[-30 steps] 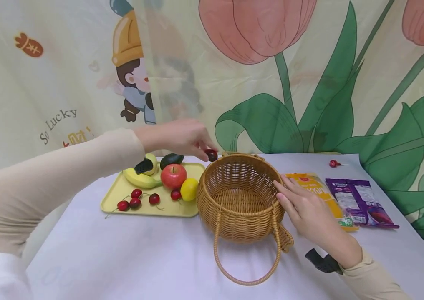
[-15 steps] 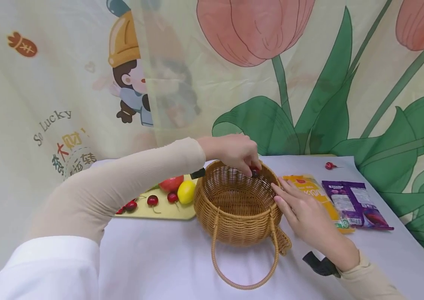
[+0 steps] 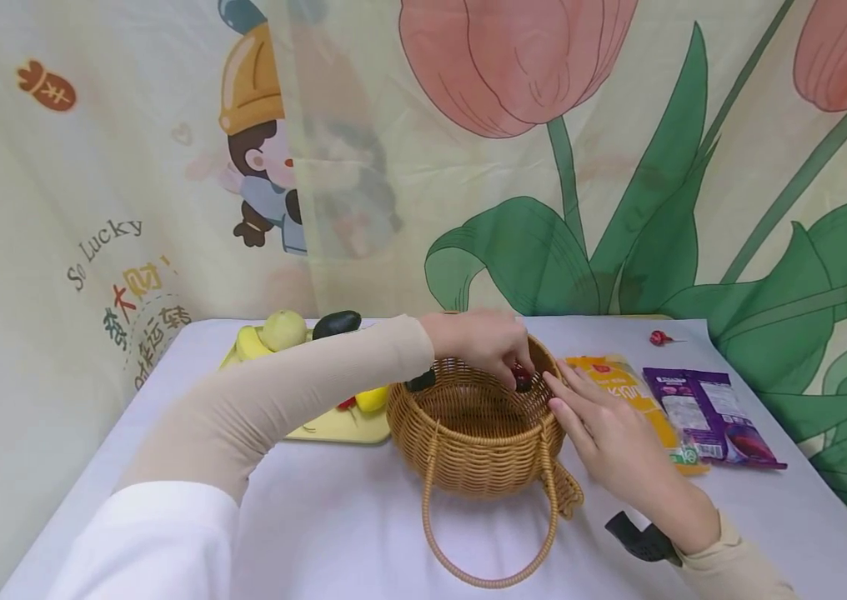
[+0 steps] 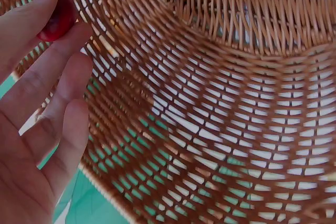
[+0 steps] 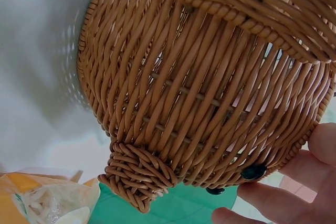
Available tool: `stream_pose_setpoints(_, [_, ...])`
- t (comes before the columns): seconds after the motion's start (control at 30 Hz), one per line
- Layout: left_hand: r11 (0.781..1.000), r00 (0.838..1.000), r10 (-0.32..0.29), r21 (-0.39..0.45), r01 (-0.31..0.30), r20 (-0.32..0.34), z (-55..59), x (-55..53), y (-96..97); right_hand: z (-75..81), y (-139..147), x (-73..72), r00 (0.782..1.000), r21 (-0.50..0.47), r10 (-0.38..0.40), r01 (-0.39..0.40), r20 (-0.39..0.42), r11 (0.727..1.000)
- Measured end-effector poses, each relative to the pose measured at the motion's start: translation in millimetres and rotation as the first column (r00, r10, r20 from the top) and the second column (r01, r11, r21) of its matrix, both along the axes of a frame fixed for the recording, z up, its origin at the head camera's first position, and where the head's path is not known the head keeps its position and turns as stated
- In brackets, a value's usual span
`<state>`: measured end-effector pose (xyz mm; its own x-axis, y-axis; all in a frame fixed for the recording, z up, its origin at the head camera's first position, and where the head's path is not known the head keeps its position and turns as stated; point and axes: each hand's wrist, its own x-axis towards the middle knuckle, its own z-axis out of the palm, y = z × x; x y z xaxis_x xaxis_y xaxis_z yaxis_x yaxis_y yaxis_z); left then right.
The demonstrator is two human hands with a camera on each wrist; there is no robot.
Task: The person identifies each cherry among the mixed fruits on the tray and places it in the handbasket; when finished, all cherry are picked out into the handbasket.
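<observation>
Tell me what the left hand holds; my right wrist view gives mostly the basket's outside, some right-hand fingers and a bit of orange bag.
Observer: The left hand pinches a dark red cherry.
Operator: What lies beside that orange bag?
Observer: A purple packet, on the side away from the basket.
Operator: And across the basket from those?
Observer: A pale yellow tray of fruit, partly hidden by the left arm.

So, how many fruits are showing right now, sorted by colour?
Red: 2 (cherry in the left hand; red sliver beside the lemon)
Yellow: 2 (banana, lemon)
Pale green: 1 (round fruit)
Dark: 1 (avocado)
Total: 6 visible; the sleeve blocks part of the tray.
</observation>
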<state>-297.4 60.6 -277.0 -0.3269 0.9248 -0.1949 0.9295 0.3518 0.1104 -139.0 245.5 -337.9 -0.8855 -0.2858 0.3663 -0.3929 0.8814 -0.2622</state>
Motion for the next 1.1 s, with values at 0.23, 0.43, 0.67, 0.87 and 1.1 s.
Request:
stream_pose_setpoints(0.23, [0.999,0.999,-0.024,-0.033,0.023,-0.024,-16.1,3.5,3.5,-1.1,-1,0.8,1.0,-0.008,-0.001,0.001,-0.004,1.0])
stream_pose_setpoints(0.43, [0.998,1.0,0.011,-0.062,-0.012,-0.007,-27.8,4.8,0.8,-1.9,-2,1.2,1.0,-0.004,-0.001,0.001,0.003,1.0])
stream_pose_setpoints(0.67, [0.998,1.0,0.0,-0.059,0.0,-0.009,-27.4,2.9,-0.2,-1.1,-2,0.7,1.0,-0.009,-0.003,0.003,0.004,1.0])
stream_pose_setpoints(0.87, [0.997,0.999,0.031,-0.076,-0.032,-0.014,-27.6,4.0,0.4,-1.4,-3,1.3,1.0,-0.007,-0.006,0.006,0.008,1.0])
stream_pose_setpoints(1.1, [0.996,0.999,0.053,-0.076,-0.053,-0.013,-26.8,5.9,1.6,-1.0,-3,1.7,1.0,-0.012,-0.013,0.013,0.016,1.0])
